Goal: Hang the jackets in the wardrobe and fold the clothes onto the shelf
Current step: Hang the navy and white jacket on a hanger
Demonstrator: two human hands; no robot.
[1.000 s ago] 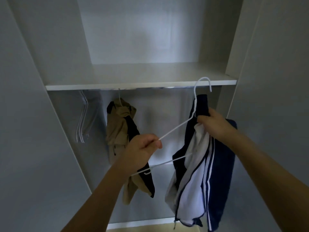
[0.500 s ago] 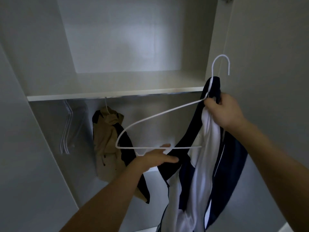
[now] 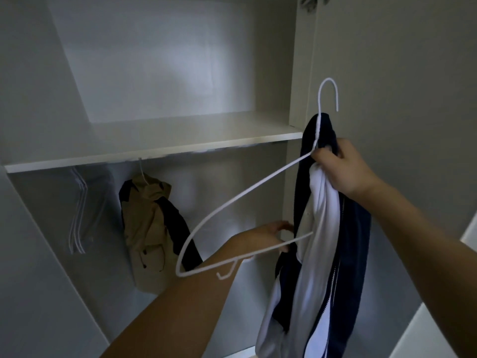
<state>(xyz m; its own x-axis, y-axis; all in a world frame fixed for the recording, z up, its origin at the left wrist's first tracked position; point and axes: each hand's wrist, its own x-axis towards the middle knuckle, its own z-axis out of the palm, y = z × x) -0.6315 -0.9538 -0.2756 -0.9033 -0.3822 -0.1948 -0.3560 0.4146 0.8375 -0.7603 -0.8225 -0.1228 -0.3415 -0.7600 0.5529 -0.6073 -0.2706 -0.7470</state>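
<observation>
I take the white wire hanger (image 3: 240,202) as my landmark. The navy and white jacket (image 3: 322,228) hangs bunched off its right end, only that shoulder threaded, its long axis running straight down, while the hanger's bare left shoulder tilts low and away from the cloth.

My right hand (image 3: 343,166) clamps the neck of the hanger and the jacket collar together, fingers curled tight. My left hand (image 3: 271,236) is at the hanger's bottom bar, right beside the jacket's inner edge; its fingers look loosely curled near the cloth, but I cannot tell whether they pinch it.

I judge the left hand nearer the loose side, which must be drawn left over the bare shoulder.

Behind the hanger's low end hangs a tan jacket (image 3: 147,228), below the shelf (image 3: 154,153).
</observation>
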